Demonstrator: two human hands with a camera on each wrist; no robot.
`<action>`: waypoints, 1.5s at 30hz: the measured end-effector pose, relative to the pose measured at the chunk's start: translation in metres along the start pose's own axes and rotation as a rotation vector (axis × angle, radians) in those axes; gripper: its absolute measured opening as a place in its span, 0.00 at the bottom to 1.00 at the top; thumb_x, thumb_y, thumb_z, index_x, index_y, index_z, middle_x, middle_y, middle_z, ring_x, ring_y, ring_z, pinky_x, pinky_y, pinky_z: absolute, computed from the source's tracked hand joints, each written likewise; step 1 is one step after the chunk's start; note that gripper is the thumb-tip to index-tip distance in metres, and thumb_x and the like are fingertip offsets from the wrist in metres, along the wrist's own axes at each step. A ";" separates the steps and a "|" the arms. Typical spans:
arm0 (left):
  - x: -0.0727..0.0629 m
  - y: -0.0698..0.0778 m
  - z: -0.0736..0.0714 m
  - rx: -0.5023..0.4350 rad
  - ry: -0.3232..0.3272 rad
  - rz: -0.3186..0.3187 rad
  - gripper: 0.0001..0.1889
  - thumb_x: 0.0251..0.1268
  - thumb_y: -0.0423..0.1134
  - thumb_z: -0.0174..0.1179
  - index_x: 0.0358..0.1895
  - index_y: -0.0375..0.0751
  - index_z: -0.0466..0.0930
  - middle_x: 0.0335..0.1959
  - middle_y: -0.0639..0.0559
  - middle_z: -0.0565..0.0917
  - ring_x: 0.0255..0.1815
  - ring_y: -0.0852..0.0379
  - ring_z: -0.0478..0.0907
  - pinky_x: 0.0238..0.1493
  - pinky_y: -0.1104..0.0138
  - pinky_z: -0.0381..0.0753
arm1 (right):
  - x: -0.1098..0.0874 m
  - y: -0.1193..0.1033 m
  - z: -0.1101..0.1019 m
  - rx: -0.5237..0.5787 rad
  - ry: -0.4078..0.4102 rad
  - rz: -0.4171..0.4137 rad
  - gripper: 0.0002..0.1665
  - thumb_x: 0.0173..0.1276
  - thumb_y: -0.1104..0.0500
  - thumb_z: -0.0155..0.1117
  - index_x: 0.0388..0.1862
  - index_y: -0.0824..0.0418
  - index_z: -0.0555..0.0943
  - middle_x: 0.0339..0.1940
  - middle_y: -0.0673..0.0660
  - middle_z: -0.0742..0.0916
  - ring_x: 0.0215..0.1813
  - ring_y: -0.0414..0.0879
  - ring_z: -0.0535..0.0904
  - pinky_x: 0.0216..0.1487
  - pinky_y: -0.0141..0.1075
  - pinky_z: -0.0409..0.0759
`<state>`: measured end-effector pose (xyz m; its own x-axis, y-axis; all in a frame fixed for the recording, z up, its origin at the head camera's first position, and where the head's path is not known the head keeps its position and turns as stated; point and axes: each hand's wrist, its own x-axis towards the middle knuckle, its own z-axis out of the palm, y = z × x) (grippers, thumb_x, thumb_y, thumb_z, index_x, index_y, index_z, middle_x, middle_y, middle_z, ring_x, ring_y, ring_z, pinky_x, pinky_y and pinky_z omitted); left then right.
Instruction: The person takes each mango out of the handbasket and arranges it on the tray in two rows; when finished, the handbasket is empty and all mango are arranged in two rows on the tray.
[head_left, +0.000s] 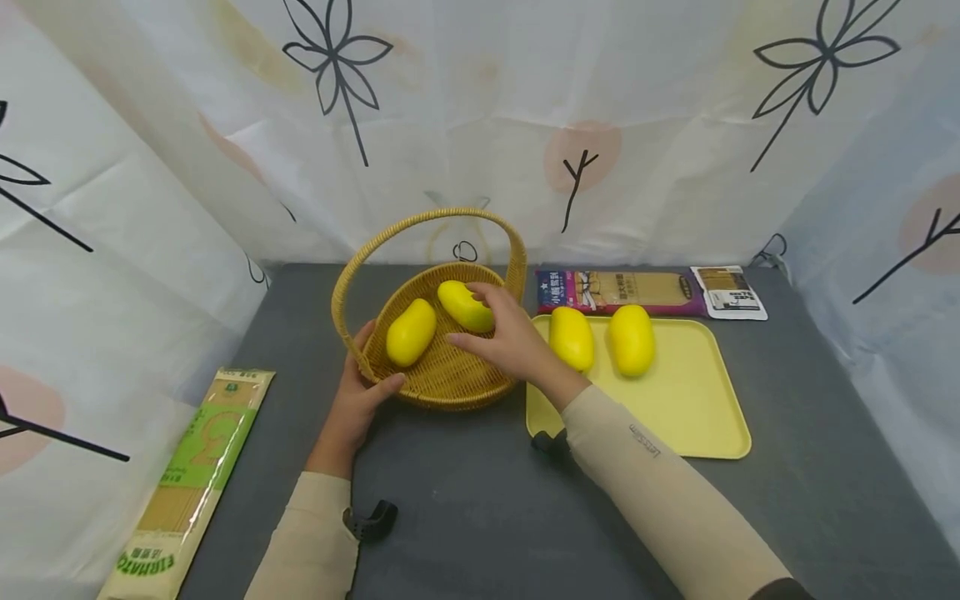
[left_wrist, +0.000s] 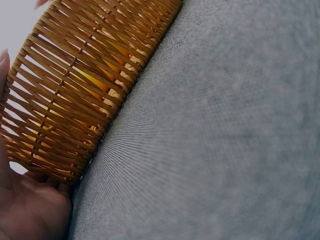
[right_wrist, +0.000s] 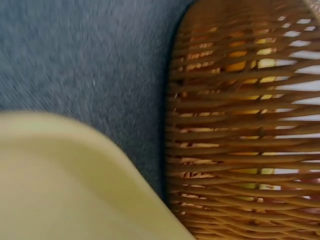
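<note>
A wicker basket (head_left: pixel 442 392) with a tall arched handle stands on the table and holds two yellow mangoes, one mango (head_left: pixel 411 333) at the left and another mango (head_left: pixel 461 305) toward the back. My left hand (head_left: pixel 356 400) grips the basket's left side, thumb over the rim and fingers round the outside. Inside the basket, my right hand (head_left: pixel 506 333) reaches over the right wall, its fingers touching the back mango and its thumb spread away below it. In the left wrist view, the left palm (left_wrist: pixel 35 207) lies against the woven wall (left_wrist: pixel 90 85).
Right of the basket, a yellow tray (head_left: pixel 675 417) carries two more mangoes (head_left: pixel 632 340). Behind it lie a purple-edged noodle packet (head_left: pixel 637 293) and a small white-edged packet (head_left: pixel 729 293). A green noodle packet (head_left: pixel 198 467) lies at the left table edge. Patterned curtains (head_left: pixel 480 125) enclose the table.
</note>
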<state>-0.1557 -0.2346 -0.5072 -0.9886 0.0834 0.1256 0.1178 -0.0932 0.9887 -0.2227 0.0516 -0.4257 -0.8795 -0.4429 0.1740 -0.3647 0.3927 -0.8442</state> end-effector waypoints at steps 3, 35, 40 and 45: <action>0.001 0.000 0.000 -0.001 -0.001 0.000 0.50 0.76 0.24 0.65 0.91 0.58 0.48 0.87 0.50 0.55 0.79 0.47 0.62 0.71 0.66 0.68 | 0.007 0.001 0.002 -0.036 -0.003 0.029 0.52 0.74 0.37 0.74 0.86 0.58 0.65 0.80 0.61 0.73 0.76 0.56 0.70 0.74 0.57 0.69; 0.001 0.001 -0.001 -0.021 -0.004 -0.021 0.50 0.76 0.24 0.65 0.91 0.60 0.48 0.87 0.51 0.54 0.79 0.47 0.63 0.69 0.67 0.70 | 0.036 0.009 0.032 -0.525 -0.101 0.114 0.29 0.86 0.55 0.64 0.82 0.50 0.72 0.76 0.61 0.68 0.70 0.60 0.71 0.63 0.53 0.79; 0.001 0.001 -0.001 -0.014 0.004 -0.024 0.50 0.76 0.24 0.65 0.91 0.60 0.48 0.87 0.51 0.53 0.79 0.47 0.63 0.69 0.67 0.70 | 0.037 0.011 0.032 -0.428 -0.100 0.188 0.42 0.81 0.53 0.72 0.86 0.55 0.65 0.72 0.65 0.71 0.56 0.57 0.78 0.57 0.49 0.80; 0.000 0.001 -0.001 -0.001 0.003 -0.027 0.51 0.76 0.24 0.65 0.91 0.61 0.48 0.88 0.53 0.52 0.80 0.47 0.61 0.69 0.68 0.70 | 0.038 0.013 0.032 -0.427 -0.110 0.234 0.47 0.79 0.50 0.74 0.87 0.57 0.61 0.72 0.67 0.73 0.58 0.57 0.79 0.62 0.51 0.79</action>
<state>-0.1559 -0.2356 -0.5060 -0.9917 0.0830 0.0986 0.0909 -0.0915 0.9916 -0.2506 0.0138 -0.4462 -0.9236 -0.3770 -0.0696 -0.2743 0.7766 -0.5672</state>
